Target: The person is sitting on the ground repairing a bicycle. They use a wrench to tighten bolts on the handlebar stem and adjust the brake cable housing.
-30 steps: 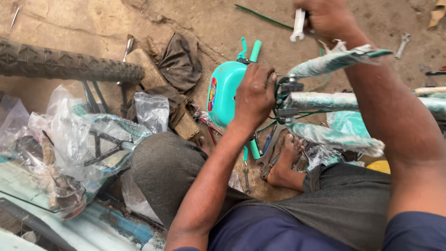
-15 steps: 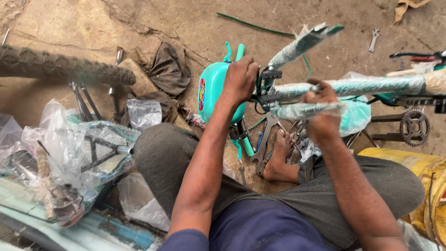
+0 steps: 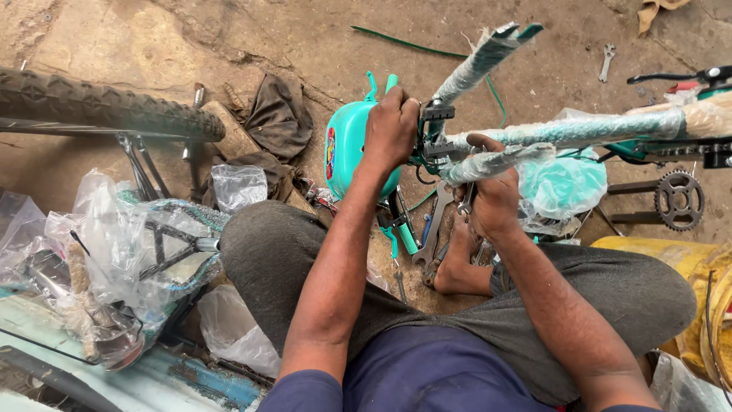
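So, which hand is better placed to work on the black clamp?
Probably the right: the right hand seems to hold a spanner just below the black clamp, while the left hand is wrapped on the frame beside it, tool-free.

head cam | steep downward look | close over the lap, hands and dirt floor
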